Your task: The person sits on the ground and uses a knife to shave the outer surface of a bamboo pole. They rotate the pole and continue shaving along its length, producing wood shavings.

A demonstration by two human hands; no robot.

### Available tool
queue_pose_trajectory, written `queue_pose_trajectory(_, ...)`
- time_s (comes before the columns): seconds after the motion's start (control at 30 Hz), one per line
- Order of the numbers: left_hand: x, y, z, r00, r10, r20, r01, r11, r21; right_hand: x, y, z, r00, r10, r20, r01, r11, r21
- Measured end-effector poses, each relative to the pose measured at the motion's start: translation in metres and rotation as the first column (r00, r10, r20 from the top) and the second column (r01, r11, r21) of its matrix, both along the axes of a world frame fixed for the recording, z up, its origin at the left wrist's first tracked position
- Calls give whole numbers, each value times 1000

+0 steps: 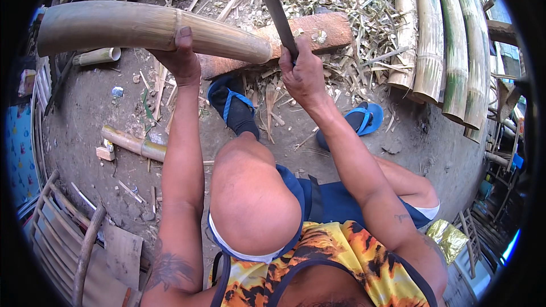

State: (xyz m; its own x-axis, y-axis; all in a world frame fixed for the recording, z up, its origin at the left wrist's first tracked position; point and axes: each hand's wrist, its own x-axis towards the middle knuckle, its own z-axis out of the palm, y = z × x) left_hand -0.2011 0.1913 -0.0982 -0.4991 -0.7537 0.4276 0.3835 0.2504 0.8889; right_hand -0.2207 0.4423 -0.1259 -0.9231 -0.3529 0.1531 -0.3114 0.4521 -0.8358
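A thick bamboo pole [131, 25] runs from the far left toward the middle, its right end over a reddish wooden block [324, 28]. My left hand [181, 59] grips the pole from beneath, thumb up on its near side. In my right hand [304, 74] is the handle of a machete [272, 8]; the long dark blade points up and away, its tip beyond the picture's top edge. Blade and pole end stand close together, but I cannot tell whether they touch. The block lies on the ground just past my left foot.
Wood shavings [364, 0] cover the ground around and beyond the block. Several long bamboo poles [427, 34] lie side by side at the right. Shorter bamboo pieces [99, 57] lie far left, with another bamboo length [133, 141] nearer. A bamboo-slat bench [88, 250] stands lower left.
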Motion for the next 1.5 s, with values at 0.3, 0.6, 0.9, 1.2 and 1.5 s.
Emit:
queue_pose_trajectory(0.3, 5, -12, -13, 999, -25, 30, 24, 999, 31, -14, 1, -15, 951, -15, 308, -106, 921, 374)
queue_pose_trajectory(0.6, 19, -13, -18, 984, -142, 105, 136, 989, 63, -12, 6, -38, 950, -15, 313, -162, 831, 532)
queue_pose_trajectory(0.9, 2, 8, 9, 999, 12, -43, -3, 979, 203, 29, 60, -80, 895, -279, 347, 136, 913, 384)
queue_pose_trajectory(1.2, -6, 12, 24, 992, 128, 23, -129, 987, 94, 21, 17, 6, 992, -18, 127, -13, 971, 240)
queue_pose_trajectory(1.5, -2, 11, 24, 986, 159, 40, -160, 987, 10, 0, -20, -15, 986, -22, 163, -47, 911, 410)
